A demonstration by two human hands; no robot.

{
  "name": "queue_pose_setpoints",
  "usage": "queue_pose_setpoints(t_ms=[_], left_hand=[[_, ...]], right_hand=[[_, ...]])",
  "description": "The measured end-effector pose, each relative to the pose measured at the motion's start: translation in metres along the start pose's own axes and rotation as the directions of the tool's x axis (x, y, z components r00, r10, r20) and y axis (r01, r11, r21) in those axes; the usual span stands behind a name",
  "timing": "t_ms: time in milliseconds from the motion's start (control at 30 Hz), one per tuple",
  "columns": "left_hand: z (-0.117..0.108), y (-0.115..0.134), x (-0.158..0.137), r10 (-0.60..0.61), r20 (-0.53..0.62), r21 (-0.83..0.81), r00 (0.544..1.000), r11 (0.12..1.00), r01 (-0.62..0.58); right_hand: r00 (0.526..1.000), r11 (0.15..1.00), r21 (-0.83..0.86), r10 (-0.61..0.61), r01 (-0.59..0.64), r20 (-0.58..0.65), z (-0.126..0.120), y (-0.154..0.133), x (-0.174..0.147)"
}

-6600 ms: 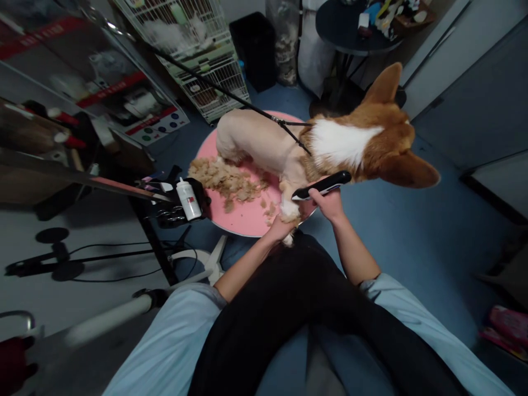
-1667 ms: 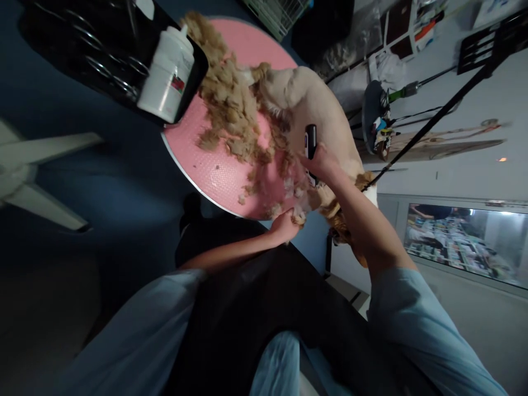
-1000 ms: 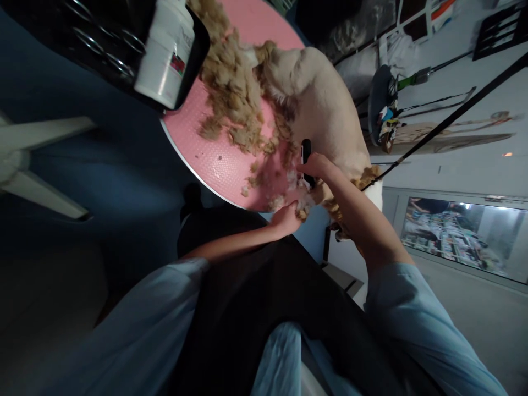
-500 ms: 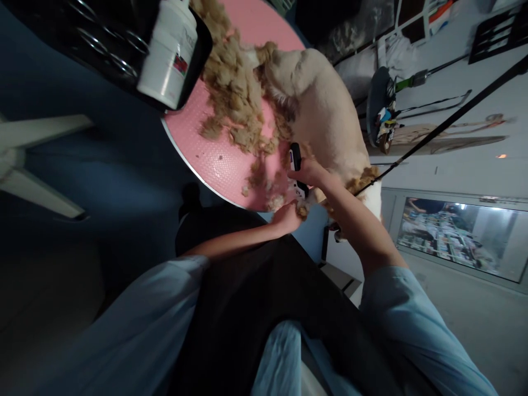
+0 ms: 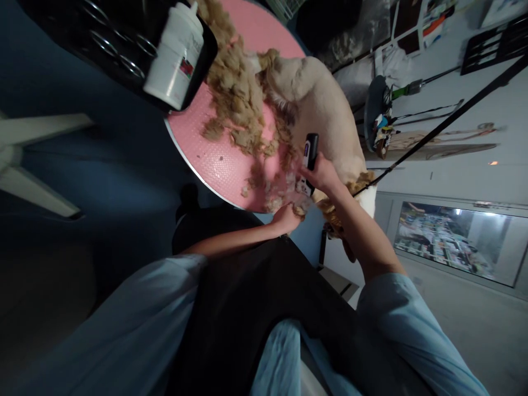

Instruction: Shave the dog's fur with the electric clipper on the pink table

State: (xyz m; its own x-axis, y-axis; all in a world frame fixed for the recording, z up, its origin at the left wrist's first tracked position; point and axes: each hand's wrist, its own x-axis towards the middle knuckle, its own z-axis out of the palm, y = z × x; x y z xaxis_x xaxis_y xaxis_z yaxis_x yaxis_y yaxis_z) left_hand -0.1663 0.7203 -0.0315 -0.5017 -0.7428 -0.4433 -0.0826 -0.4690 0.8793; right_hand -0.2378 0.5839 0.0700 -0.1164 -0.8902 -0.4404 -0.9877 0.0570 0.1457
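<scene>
A light-coated dog [image 5: 330, 110], its body shorn short, is on a round pink table [image 5: 218, 170]. My right hand [image 5: 324, 175] is wrapped round a black and white hair clipper [image 5: 309, 159] beside the dog's front end. Just below, my left hand [image 5: 286, 219] is closed on the dog's paw [image 5: 300, 209], which still has tufts of fur. Part of the dog's head [image 5: 334, 220] shows behind my right forearm; the rest is hidden. Loose tan fur [image 5: 237, 93] is heaped along the table, with small tufts near my hands.
A black holder [image 5: 198, 77] with scissors [image 5: 111, 49] and a white squeeze bottle [image 5: 175, 58] stands at the table's upper left edge. A black strap [image 5: 433, 135] runs from the dog's neck to the upper right. A white stool-like base [image 5: 37, 165] is at the left.
My right hand has shifted slightly right with the clipper, which is turned more upright and away from the table. The dog's head has moved a little, and an ear now shows below my forearm.
</scene>
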Motion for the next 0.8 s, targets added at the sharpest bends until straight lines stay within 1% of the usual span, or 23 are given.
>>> queue_pose_setpoints(t_ms=[67, 100, 133, 200, 233, 267, 333, 400, 433, 500, 567, 600, 633, 667, 733, 767, 800], left_hand=[[0.000, -0.001, -0.002, 0.011, -0.007, 0.001, 1.000, 1.000, -0.011], [0.000, -0.001, -0.003, 0.013, -0.015, 0.005, 1.000, 1.000, -0.013], [0.000, -0.001, -0.003, 0.008, -0.023, 0.013, 1.000, 1.000, -0.008], [0.000, -0.002, -0.004, -0.009, -0.031, 0.032, 0.999, 0.999, 0.010], [0.000, -0.003, -0.004, -0.022, -0.029, 0.046, 0.999, 0.999, 0.023], [0.000, -0.004, -0.004, -0.036, -0.027, 0.062, 0.999, 0.997, 0.037], [0.001, -0.005, -0.005, -0.054, -0.024, 0.096, 0.998, 0.994, 0.056], [0.001, -0.006, -0.006, -0.043, -0.023, 0.111, 0.999, 0.993, 0.045], [0.001, -0.007, -0.006, -0.030, -0.023, 0.108, 0.999, 0.994, 0.032], [0.001, -0.007, -0.007, -0.023, -0.024, 0.107, 0.999, 0.994, 0.025], [0.001, -0.007, -0.009, -0.035, -0.022, 0.119, 0.999, 0.992, 0.037], [0.000, -0.006, -0.010, -0.042, -0.020, 0.130, 0.999, 0.991, 0.044], [0.000, -0.005, -0.010, -0.049, -0.016, 0.144, 0.999, 0.988, 0.051], [-0.001, -0.004, -0.011, -0.056, -0.012, 0.159, 0.998, 0.986, 0.058], [-0.002, -0.003, -0.012, -0.063, -0.002, 0.178, 0.998, 0.982, 0.063], [-0.002, -0.002, -0.013, -0.060, -0.001, 0.180, 0.998, 0.982, 0.059], [-0.002, -0.002, -0.013, -0.054, -0.003, 0.180, 0.999, 0.982, 0.054]], right_hand=[[0.995, 0.998, 0.046, -0.056, 0.052, 0.082, -0.003, 0.003, 0.002], [0.995, 0.996, 0.064, -0.064, 0.059, 0.078, -0.005, 0.005, 0.004], [0.998, 0.997, 0.066, -0.049, 0.046, 0.039, -0.007, 0.007, 0.008], [0.996, 0.999, 0.027, 0.030, -0.028, -0.078, -0.012, 0.011, 0.016], [0.991, 0.997, -0.004, 0.070, -0.071, -0.113, -0.013, 0.012, 0.019], [0.989, 0.994, -0.034, 0.096, -0.101, -0.116, -0.013, 0.012, 0.022], [0.993, 0.990, -0.084, 0.105, -0.109, -0.055, -0.012, 0.010, 0.025], [0.997, 0.991, -0.112, 0.074, -0.070, 0.027, -0.010, 0.005, 0.024], [0.997, 0.992, -0.118, 0.060, -0.054, 0.048, -0.009, 0.003, 0.024], [0.997, 0.989, -0.131, 0.075, -0.071, 0.024, -0.010, -0.001, 0.024], [0.990, 0.978, -0.157, 0.136, -0.141, -0.042, -0.010, -0.003, 0.027], [0.984, 0.969, -0.175, 0.166, -0.174, -0.056, -0.010, -0.004, 0.029], [0.982, 0.963, -0.192, 0.186, -0.191, -0.043, -0.010, -0.004, 0.030], [0.982, 0.961, -0.204, 0.190, -0.186, -0.004, -0.009, -0.005, 0.032], [0.981, 0.969, -0.201, 0.168, -0.146, 0.099, -0.006, -0.006, 0.032], [0.981, 0.973, -0.190, 0.157, -0.133, 0.115, -0.004, -0.007, 0.031], [0.984, 0.975, -0.179, 0.152, -0.133, 0.095, -0.002, -0.007, 0.029]])
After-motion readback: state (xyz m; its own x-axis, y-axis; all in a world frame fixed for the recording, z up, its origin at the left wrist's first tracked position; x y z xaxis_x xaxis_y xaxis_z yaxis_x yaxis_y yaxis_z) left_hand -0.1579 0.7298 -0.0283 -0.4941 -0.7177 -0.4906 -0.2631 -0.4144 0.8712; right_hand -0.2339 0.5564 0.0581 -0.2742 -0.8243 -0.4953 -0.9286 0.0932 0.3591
